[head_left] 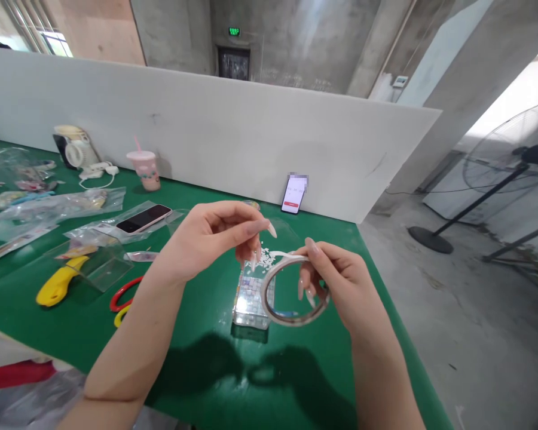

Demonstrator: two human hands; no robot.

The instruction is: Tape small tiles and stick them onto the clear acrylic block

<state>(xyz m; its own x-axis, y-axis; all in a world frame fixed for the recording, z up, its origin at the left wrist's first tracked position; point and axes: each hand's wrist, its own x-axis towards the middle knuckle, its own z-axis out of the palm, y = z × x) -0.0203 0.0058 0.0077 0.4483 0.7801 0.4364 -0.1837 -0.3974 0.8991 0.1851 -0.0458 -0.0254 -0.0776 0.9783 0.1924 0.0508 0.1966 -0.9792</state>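
My right hand grips a thin roll of white double-sided tape, fingers through its ring, above the green table. My left hand pinches the loose end of the tape near the top of the roll. Right under the roll lies a small clear block with coloured bits inside, with tiny white scraps scattered beside it.
A phone lies on plastic bags at left, another phone leans on the white partition. Further left are a yellow cutter, red and yellow rings, a pink cup and a small fan. Off the table's right edge stands a floor fan.
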